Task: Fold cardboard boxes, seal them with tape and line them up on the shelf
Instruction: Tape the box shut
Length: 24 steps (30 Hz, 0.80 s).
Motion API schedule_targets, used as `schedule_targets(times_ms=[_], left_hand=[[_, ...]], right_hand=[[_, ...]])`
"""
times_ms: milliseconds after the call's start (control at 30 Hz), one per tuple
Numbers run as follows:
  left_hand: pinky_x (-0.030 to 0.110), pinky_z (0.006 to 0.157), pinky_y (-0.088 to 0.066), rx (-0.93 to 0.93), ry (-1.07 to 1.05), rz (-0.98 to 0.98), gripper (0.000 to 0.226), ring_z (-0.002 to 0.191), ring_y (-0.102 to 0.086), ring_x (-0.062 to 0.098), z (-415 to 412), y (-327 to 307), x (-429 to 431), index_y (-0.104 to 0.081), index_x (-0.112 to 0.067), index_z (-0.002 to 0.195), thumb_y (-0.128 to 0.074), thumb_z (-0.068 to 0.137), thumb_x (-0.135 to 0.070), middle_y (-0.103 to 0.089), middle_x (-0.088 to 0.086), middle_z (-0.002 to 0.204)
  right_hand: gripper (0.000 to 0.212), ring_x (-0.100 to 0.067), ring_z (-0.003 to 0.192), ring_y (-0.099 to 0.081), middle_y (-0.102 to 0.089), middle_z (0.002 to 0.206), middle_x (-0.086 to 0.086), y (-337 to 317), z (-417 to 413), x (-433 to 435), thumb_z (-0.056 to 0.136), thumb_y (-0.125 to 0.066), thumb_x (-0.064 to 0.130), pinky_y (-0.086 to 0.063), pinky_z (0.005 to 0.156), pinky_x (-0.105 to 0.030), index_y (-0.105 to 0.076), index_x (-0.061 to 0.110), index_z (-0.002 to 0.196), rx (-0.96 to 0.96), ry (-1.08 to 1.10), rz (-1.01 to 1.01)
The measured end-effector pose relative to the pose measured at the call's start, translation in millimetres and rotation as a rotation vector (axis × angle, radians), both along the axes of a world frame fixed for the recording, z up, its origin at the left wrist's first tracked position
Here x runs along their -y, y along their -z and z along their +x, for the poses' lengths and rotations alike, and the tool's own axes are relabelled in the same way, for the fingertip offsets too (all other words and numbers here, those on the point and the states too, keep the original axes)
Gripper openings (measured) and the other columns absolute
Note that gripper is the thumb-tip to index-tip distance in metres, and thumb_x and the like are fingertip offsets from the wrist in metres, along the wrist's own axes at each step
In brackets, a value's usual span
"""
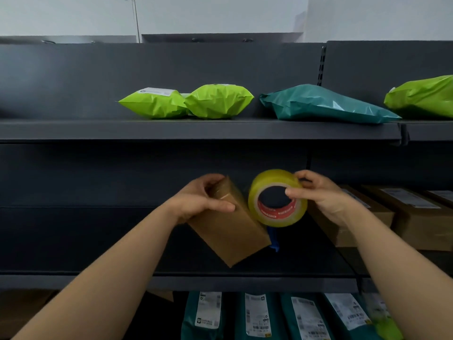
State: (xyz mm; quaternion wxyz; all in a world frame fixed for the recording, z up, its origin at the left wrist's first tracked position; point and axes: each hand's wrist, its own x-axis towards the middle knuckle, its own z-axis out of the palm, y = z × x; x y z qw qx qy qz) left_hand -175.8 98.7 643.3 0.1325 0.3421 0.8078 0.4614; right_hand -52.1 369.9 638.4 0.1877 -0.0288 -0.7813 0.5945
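Before dark shelf [196, 282]: left hand [196, 200] grips box [229, 231], right hand [321, 195] tape roll [277, 198].

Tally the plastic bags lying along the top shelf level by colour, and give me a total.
Lime-green bags: 3 (the one on the right is cut off by the frame edge)
Teal bag: 1
Total: 4
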Motion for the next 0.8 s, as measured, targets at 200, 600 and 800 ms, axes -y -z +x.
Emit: schedule_targets(times_ms=[200,600,800], left_hand=[[0.044,0.107,-0.043,0.122,0.003,0.145,0.12,0.125,-0.046,0.016,-6,48,26,-0.03,-0.046,0.146,-0.09,0.043,-0.054,-0.039,-0.011,0.141],[0.039,0.098,-0.051,0.079,-0.006,0.121,0.107,0.115,-0.057,0.013,-17,58,54,-0.04,-0.036,0.136,-0.092,0.043,-0.049,-0.055,-0.007,0.128],[0.03,0.091,-0.051,0.107,0.005,0.192,0.104,0.117,-0.054,0.012,-19,67,60,-0.042,-0.035,0.135,-0.09,0.043,-0.045,-0.053,-0.008,0.13]], right_hand=[[0.05,-0.025,0.098,-0.066,-0.069,0.103,-0.011,-4,-20,40,0.055,-0.083,0.023,-0.056,0.086,-0.039,-0.066,0.014,0.101,-0.05,-0.069,-0.087],[0.045,-0.013,0.088,-0.066,-0.073,0.09,0.003,-19,-40,60,0.052,-0.083,0.027,-0.051,0.081,-0.022,-0.071,0.02,0.095,0.015,-0.1,0.095],[0.041,-0.012,0.089,-0.069,-0.075,0.096,-0.001,-28,-35,49,0.063,-0.084,0.017,-0.053,0.08,-0.017,-0.072,0.014,0.102,0.099,-0.112,0.239]])
